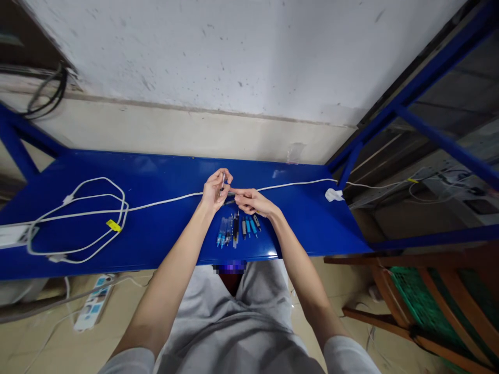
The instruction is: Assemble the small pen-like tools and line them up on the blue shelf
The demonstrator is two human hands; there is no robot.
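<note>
Blue metal shelf (163, 228) under my hands. Pen parts (237, 228) lie in a row just below my grip, near the front edge. White cable (163, 203) runs across behind it, coiled far to my left. White wad (333, 195) off to my right.

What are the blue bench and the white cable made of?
Bench: probably painted metal; glossy blue, with soft reflections and a thin, bent front edge. Cable: likely plastic- or rubber-sheathed; smooth, matt white, lying in limp loops. Neither is certain from looks alone.
</note>
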